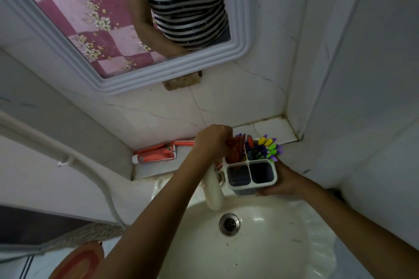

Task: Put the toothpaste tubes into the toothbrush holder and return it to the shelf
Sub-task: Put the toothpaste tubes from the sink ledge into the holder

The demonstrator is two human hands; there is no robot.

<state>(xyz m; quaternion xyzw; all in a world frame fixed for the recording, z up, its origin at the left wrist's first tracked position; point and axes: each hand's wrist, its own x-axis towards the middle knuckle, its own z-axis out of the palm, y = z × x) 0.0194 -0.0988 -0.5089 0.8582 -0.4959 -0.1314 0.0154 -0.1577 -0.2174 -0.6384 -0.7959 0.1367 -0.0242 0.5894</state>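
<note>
No lettering can be read; print on the toothpaste tube (156, 154) is blurred.

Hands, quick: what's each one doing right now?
Left hand: closed on a red toothpaste tube, pushing it into the toothbrush holder.
Right hand: closed on the toothbrush holder, holding it over the sink.

Holder's (251, 174) two near compartments free.

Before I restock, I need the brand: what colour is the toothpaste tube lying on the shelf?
Orange-red with a white cap end; the toothpaste tube shows best in the head view.
</note>
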